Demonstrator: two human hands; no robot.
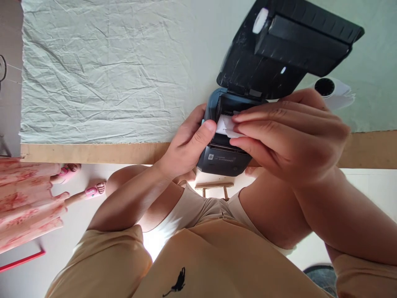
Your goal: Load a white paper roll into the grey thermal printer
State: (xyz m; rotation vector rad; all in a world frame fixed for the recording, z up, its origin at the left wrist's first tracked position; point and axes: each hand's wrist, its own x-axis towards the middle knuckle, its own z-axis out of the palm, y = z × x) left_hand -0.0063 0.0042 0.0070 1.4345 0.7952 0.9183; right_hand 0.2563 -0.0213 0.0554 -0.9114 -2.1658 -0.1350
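Observation:
A dark portable receipt printer (225,159) sits at the table's near edge, its black lid (248,70) swung up and back. My left hand (190,138) wraps round the printer's left side, thumb on the rim of the open bay. Fingers pinched together, my right hand (288,132) reaches over the bay from the right and holds a white paper roll (225,125) that lies partly inside. Much of the roll is hidden behind those fingers. Just beyond my right hand, another paper roll (336,93) with a dark core lies on the table.
A wrinkled pale green cloth (105,70) covers the table, whose wooden edge (93,153) runs across in front of me. At the left stands another person in a pink patterned garment (27,198) and pink sandals. A red bar (23,261) shows at lower left.

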